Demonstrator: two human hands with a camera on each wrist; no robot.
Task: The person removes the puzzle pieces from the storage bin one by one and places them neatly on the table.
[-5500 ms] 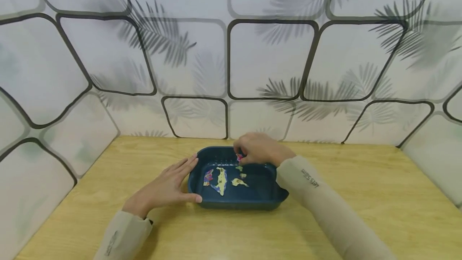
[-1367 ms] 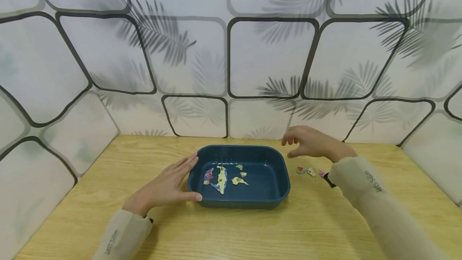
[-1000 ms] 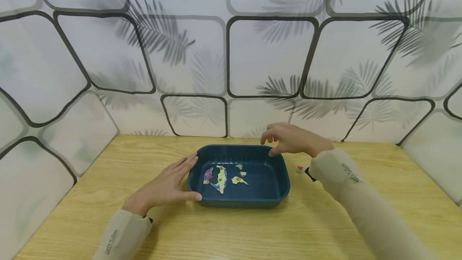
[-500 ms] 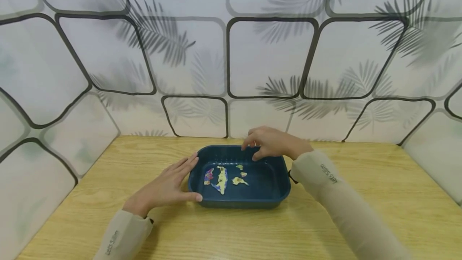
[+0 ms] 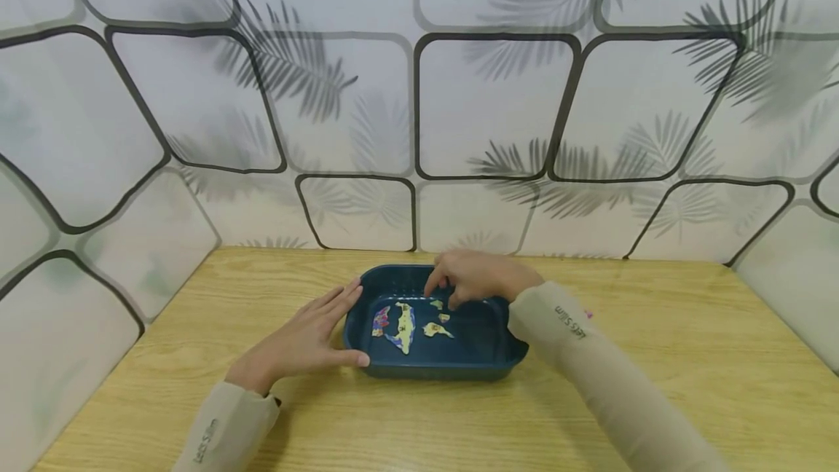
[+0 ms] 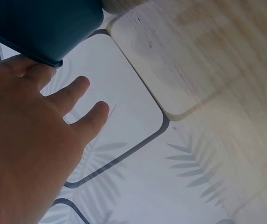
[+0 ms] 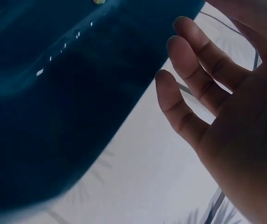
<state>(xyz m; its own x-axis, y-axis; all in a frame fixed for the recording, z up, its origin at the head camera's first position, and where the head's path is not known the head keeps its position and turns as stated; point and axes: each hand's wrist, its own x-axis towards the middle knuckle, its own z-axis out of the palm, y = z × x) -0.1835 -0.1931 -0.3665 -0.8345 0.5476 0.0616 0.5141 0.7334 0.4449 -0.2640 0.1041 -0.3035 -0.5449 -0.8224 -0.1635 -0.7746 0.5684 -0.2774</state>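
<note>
A dark blue rectangular tray (image 5: 432, 372) stands on the table with several flat, irregular printed scraps inside. At its left are a pink-purple scrap (image 5: 380, 320) and a long yellow one with blue edges (image 5: 406, 326). Nearer the middle lie a tailed yellow scrap (image 5: 435, 330), a small pale one (image 5: 443, 318) and a small green one (image 5: 437, 304). My left hand (image 5: 298, 341) rests against the tray's left rim, fingers straight, thumb at the front corner. My right hand (image 5: 481, 275) reaches over the back rim, thumb and forefinger apart beside the green scrap, holding nothing.
On the wooden table (image 5: 419, 421), a bit of pink scrap (image 5: 588, 314) shows beyond the right sleeve (image 5: 583, 348), which hides the tray's right end. A patterned wall (image 5: 478, 217) rises close behind the tray.
Earlier my right hand gripped a pink scrap in the tray; later scraps lay on the table to the right. The hand has since moved left and down into the tray. My left hand stays put.
</note>
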